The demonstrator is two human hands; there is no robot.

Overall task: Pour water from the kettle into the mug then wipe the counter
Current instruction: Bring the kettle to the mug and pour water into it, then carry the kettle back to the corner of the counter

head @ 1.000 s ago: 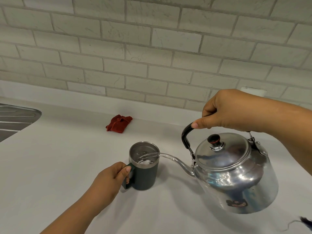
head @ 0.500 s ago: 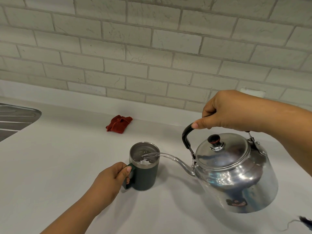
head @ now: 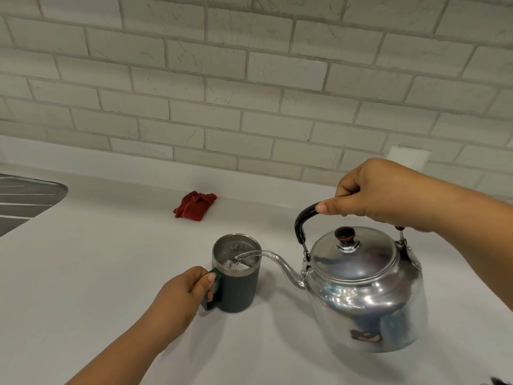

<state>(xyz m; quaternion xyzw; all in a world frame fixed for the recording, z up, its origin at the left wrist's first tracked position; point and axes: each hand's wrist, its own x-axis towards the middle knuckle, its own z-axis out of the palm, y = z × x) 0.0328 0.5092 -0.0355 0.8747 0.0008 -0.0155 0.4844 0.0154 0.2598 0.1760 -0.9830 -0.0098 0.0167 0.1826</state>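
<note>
Shiny metal kettle at lower right, tipped to send water into the dark mug at the middle. Right hand clenched round the black handle, holding it up. Left hand gripping the mug's handle to steady it. Red cloth farther back, ready for wiping the counter.

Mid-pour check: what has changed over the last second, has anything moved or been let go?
Almost nothing moved. The right hand still grips the handle of the kettle, which is tilted, its stream running into the mug; the water there may be slightly higher. The left hand still holds the mug's handle. The red cloth lies untouched by the wall.
</note>
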